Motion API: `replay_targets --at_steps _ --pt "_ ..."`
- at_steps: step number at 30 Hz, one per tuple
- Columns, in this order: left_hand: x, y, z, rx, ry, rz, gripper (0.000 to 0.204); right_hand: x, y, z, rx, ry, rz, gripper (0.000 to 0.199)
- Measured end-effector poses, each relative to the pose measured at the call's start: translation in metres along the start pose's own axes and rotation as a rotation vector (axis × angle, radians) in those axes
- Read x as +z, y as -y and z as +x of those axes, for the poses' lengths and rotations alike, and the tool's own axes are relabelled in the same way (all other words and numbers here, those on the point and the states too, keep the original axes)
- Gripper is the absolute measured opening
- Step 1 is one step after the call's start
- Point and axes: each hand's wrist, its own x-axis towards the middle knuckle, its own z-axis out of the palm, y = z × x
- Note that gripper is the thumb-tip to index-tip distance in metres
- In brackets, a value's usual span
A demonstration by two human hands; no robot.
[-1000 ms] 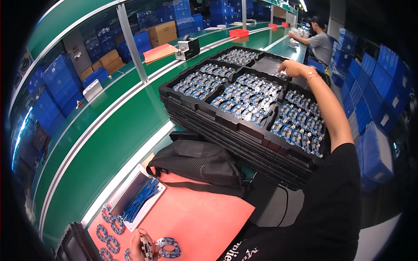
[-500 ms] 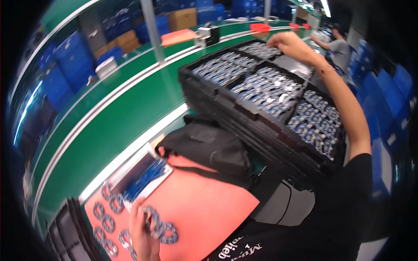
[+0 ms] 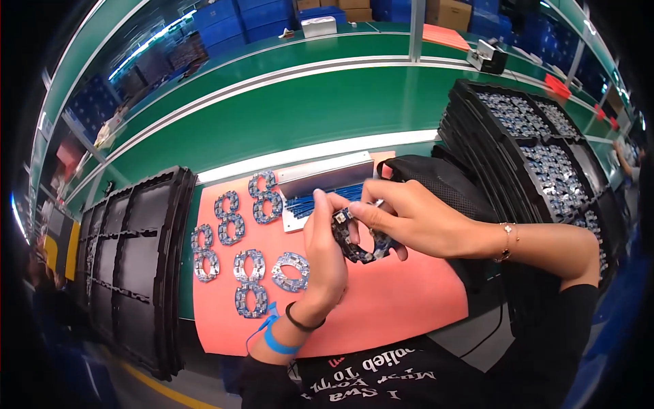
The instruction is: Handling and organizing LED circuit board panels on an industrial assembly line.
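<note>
Held up over the salmon-pink mat (image 3: 409,307) are dark ring-shaped circuit boards (image 3: 354,253), apparently more than one. My left hand (image 3: 325,255) grips them from the left, fingers closed round the edge. My right hand (image 3: 415,217) pinches their upper right side, thumb near the top edge; its fingertips are partly hidden. Several similar boards (image 3: 251,267) lie on the mat to the left, most in pairs like a figure eight, with a single ring (image 3: 291,271) nearest my left wrist. Behind my hands, a metal tray (image 3: 327,178) contains blue wires (image 3: 298,206).
Stacked black trays (image 3: 470,140) at right hold many boards in compartments. A black mesh bag (image 3: 443,178) lies beside them. Another black compartment tray (image 3: 139,255) stands at left. Beyond the mat runs a green conveyor belt (image 3: 293,109). A blue strap (image 3: 281,345) circles my left wrist.
My right hand has come back from the far compartment of the black tray to the boards in my left hand. The view has swung left, and my left hand has risen off the mat.
</note>
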Motion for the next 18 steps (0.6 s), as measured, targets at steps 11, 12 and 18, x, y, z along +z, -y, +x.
replay_targets --at_steps 11,12,18 --pt "-0.009 0.002 0.010 -0.285 0.098 -0.284 0.044 0.001 -0.016 0.005 -0.126 0.141 0.420 0.037" --pt "-0.012 0.003 0.012 -0.218 0.139 -0.260 0.044 -0.003 -0.018 0.009 -0.188 0.112 0.322 0.036" --pt "-0.025 -0.003 0.016 -0.345 0.252 -0.185 0.033 -0.029 -0.017 0.014 0.036 0.172 0.250 0.018"
